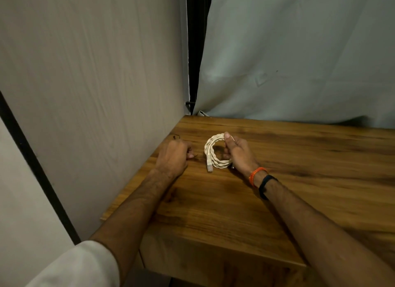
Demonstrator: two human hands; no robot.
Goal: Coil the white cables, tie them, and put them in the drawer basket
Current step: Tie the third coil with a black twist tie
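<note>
— Nearest to you, what was there?

— White sleeve (85, 263) on my left arm, at the table's (213, 222) near left corner. Further in, both hands were over the far left part of the table.

— And the cable?

— My right hand (236, 152) held the white cable (210, 152), already coiled into a ring, thumb on its top and fingers curled round its right side. Its plug end hung down toward the tabletop.

— The left hand?

— My left hand (174, 156) was curled near the left edge, just beside the coil; it seemed to pinch something thin and dark, but I couldn't tell for sure.

— So which step?

— Coiling looked done; tying was in hand, I'd judge. Next I needed to wrap a tie round the loops without letting them spring apart. No drawer basket was in view.
</note>
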